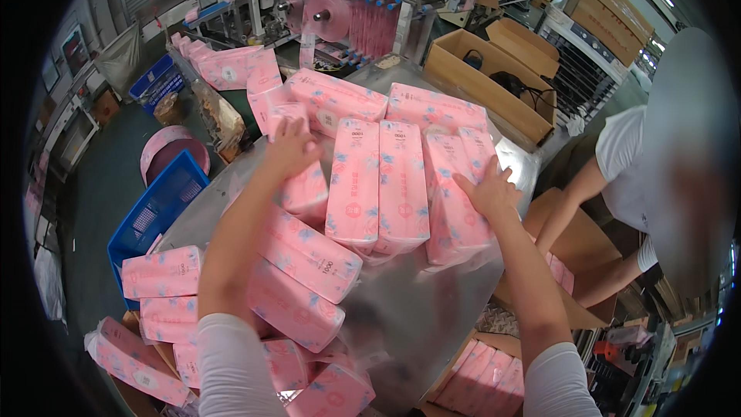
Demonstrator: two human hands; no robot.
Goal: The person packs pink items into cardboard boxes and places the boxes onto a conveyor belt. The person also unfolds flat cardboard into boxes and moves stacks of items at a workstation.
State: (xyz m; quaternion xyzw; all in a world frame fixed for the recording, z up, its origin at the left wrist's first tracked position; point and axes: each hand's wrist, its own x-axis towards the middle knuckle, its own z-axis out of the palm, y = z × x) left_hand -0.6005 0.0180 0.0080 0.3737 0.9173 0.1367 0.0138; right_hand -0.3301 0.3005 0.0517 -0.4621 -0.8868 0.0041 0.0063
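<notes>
- While both bare hands reach over the worktop (451, 289), the left hand (292, 153) lies across a pink pack (305, 191) at the left; its fingers bend over the upper end, and whether they grip cannot be told.
- The right hand (492, 189) rests at the right-hand pair of packs (451, 205), its fingers splayed and released, thumb set apart on the upper face.
- Between the hands, two packs lie side by side, the left middle pack (353, 185) touching the right middle pack (403, 185).
- Each pack looks light and soft, likely to dent when squeezed; the glossy film wrap is probably slippery and could tear at its crinkled ends.
- A broad hold along both long sides, fingers flat, would seem safer than pinching the loose end film.
- Blue and reddish flowers decorate the wraps; dark numerals sit near one end, reddish characters run down the middle packs, and a round emblem lies below them.
</notes>
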